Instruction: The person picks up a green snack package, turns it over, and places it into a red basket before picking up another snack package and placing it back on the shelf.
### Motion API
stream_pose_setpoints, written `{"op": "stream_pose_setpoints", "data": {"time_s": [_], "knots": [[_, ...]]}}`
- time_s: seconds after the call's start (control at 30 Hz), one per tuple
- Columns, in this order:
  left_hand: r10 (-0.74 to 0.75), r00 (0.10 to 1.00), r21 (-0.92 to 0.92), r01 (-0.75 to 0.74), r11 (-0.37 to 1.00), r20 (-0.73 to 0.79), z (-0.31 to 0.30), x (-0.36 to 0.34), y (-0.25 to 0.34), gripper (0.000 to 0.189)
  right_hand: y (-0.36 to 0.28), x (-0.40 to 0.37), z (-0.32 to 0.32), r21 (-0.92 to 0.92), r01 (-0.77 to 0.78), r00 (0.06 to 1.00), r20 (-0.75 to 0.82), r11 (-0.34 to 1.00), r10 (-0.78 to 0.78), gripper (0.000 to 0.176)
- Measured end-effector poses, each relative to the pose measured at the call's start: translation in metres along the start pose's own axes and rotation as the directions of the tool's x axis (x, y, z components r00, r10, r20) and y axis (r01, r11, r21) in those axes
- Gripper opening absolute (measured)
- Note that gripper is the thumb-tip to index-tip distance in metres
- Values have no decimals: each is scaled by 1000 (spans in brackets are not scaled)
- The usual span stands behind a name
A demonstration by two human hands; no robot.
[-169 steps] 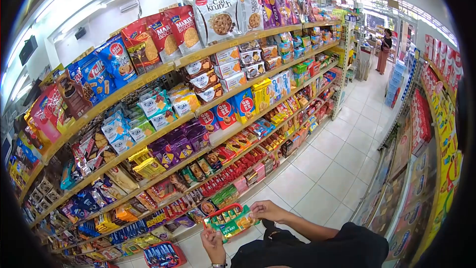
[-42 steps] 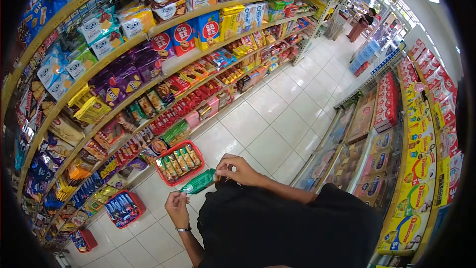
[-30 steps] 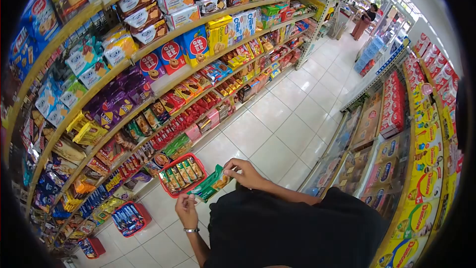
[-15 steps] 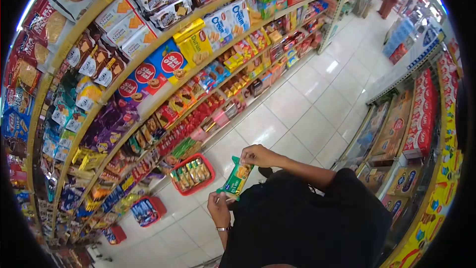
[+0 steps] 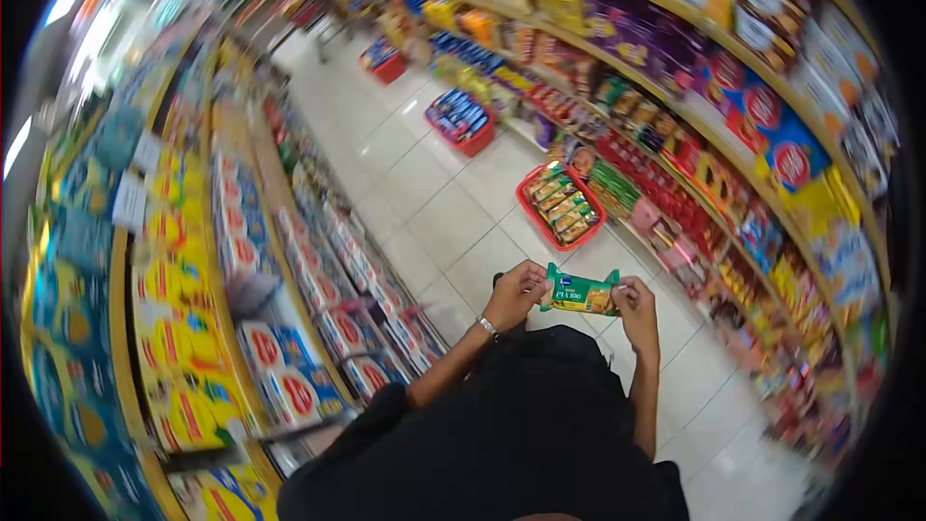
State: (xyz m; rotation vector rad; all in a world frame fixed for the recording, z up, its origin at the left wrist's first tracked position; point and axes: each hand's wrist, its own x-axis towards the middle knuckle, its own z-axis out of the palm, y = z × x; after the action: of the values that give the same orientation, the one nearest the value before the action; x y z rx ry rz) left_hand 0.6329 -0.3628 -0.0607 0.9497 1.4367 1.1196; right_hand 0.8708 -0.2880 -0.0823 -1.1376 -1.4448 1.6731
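**Green packet (image 5: 581,291) now level, view swung round**

Left hand (image 5: 516,291) pinches 1 end and right hand (image 5: 637,301) the other, holding it over the tiled floor (image 5: 434,198), near a red basket (image 5: 562,205) of packets below the shelves (image 5: 694,150).

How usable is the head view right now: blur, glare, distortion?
Head view: strong fisheye bend, dark rim; shelves toward the edges smear with motion blur; the green packet between left hand and right hand is fairly sharp; faint light glare on the floor tiles.
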Motion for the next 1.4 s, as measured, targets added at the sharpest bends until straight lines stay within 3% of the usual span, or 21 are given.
{"op": "stream_pose_setpoints", "data": {"time_s": [0.1, 0.3, 0.5, 0.77, 0.83, 1.03, 1.07, 1.1, 1.17, 1.3, 1.4], "knots": [[9, 997, -54, -14, 998, -80, -8, -9, -9, 16, 14, 5, 3, 85, -89, 994, 64, 992, 83, 11], [-35, 976, -135, 6, 991, -214, -24, -25, -19, 15, 22, 16, 24, 9, -230, 954, 202, 973, 223, 16], [-2, 951, -271, -86, 959, -309, -65, -22, -20, 14, -5, 51, 52, 23, -152, 950, 277, 988, 140, 12], [78, 887, -123, -150, 981, -454, -176, 2, -1, 10, -61, 118, 156, -92, -31, 903, 425, 995, 67, 19], [91, 853, -141, -189, 972, -513, -200, 10, 1, 12, -70, 141, 181, -99, -45, 916, 394, 994, 81, 19], [94, 901, -288, -232, 929, -423, -269, 43, 17, 14, -97, 213, 249, 32, -28, 921, 389, 999, 13, 15], [168, 882, -204, -281, 938, -441, -277, 49, 11, 14, -97, 222, 257, 19, -10, 923, 384, 1000, 2, 15], [107, 877, -252, -249, 935, -469, -290, 43, 33, 13, -98, 229, 263, 1, 0, 927, 375, 1000, -1, 16], [155, 863, -221, -290, 931, -480, -316, 46, 30, 14, -110, 243, 280, -1, 46, 901, 431, 999, -42, 16], [130, 806, -195, -290, 937, -577, -346, 51, 37, 15, -114, 257, 328, 116, 1, 940, 339, 993, -41, 14], [58, 811, -237, -237, 942, -582, -366, 54, 32, 16, -108, 280, 345, 100, -39, 908, 420, 994, -7, 13]]}}
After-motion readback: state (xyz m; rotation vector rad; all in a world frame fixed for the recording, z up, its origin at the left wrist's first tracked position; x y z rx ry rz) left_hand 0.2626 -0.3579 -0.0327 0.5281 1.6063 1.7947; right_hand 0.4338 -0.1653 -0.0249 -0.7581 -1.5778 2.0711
